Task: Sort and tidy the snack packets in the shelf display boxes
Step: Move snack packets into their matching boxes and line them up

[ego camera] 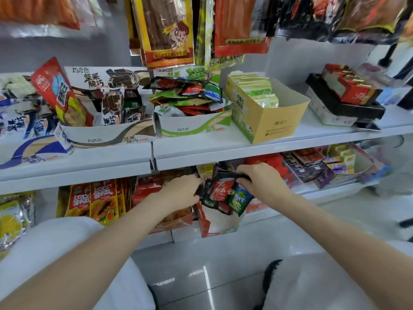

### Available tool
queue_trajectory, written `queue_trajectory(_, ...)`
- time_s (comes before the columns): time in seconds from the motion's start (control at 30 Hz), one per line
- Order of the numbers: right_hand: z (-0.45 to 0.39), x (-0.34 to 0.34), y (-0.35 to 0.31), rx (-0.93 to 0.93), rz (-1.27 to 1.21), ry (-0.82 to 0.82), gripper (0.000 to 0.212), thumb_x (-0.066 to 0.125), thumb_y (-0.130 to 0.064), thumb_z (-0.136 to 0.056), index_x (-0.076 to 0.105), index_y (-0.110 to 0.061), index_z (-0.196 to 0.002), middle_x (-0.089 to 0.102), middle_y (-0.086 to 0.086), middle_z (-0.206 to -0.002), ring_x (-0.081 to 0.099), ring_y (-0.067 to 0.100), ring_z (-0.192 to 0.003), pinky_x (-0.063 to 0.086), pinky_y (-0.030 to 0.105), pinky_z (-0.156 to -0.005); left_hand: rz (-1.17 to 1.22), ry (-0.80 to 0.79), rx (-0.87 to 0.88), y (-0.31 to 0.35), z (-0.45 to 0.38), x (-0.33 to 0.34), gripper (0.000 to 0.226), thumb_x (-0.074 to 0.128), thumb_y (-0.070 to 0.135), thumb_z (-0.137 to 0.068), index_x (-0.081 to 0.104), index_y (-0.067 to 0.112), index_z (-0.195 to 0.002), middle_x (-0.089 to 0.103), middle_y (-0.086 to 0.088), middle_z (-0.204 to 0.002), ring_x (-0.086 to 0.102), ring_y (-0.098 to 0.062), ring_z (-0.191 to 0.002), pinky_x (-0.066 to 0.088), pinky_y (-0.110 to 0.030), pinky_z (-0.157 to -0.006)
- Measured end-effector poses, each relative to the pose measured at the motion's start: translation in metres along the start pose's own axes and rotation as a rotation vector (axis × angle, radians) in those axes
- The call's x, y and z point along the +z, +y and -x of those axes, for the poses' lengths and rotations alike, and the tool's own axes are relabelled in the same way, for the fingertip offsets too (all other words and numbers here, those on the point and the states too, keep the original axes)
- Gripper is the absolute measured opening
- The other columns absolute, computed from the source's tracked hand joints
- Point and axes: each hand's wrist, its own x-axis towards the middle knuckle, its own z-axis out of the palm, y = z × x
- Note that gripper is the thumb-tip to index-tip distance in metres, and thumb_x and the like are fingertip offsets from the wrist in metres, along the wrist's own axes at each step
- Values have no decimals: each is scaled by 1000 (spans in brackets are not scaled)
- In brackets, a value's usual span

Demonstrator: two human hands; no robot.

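Observation:
Both hands reach under the upper shelf to the lower shelf. My right hand (259, 180) pinches the top edges of a bunch of small snack packets (225, 195), red, green and blue, which hang above a red-and-white display box (220, 222). My left hand (181, 191) grips the left side of the same bunch, its fingertips hidden behind the packets. On the upper shelf a green-and-white display box (192, 127) holds a jumbled heap of mixed packets (190, 95).
The upper shelf edge (223, 153) juts out just above my hands. It also carries a brown-and-white box (107, 135) with a red bag leaning in it, a yellow box (274, 121) of green sachets, and stacked chocolate boxes (348, 97). Papaya bags (96, 200) stand lower left.

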Motion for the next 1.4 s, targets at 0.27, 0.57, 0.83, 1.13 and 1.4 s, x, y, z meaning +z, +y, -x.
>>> queue_trajectory(0.27, -23, 48, -8, 5, 45, -64, 23, 50, -21, -92, 59, -15, -113, 66, 13, -101, 58, 33, -96, 41, 34, -67, -130, -231, 24, -18, -2, 30, 42, 50, 17, -87, 47, 6, -128, 47, -14, -133, 46, -27, -119, 45, -35, -95)
queue_trajectory(0.57, -22, 105, 1, -19, 310, -97, 39, 78, -19, -68, 65, -5, -102, 56, 20, -110, 49, 40, -107, 43, 49, -85, -145, -281, 36, -34, 4, 35, 65, 43, 20, -94, 7, 24, -148, -5, -4, -157, -3, -23, -144, 9, -42, -118)
queue_trajectory(0.83, -32, 117, 8, 21, 136, -139, 60, 62, -25, -84, 37, -22, -138, 31, 8, -146, 18, 32, -138, 14, 50, -111, -163, -281, 38, -22, -1, 33, 65, 42, 21, -94, 6, 20, -148, -4, -6, -157, -2, -24, -145, 9, -40, -119)
queue_trajectory(1.13, -23, 104, 6, -25, -46, -71, 53, 59, -26, -85, 44, -22, -136, 45, -2, -138, 25, 26, -132, 16, 44, -108, -152, -298, 30, -23, 1, 32, 64, 41, 21, -95, 5, 20, -148, -4, -6, -157, -2, -24, -144, 8, -40, -118)
queue_trajectory(1.4, 10, 36, 31, -351, 144, 187, 37, 53, -29, -79, 67, -11, -108, 66, 5, -104, 39, 22, -110, 45, 48, -84, -177, -268, 30, -22, -2, 34, 62, 40, 20, -94, 9, 20, -148, 1, -8, -157, 2, -25, -144, 11, -43, -118)
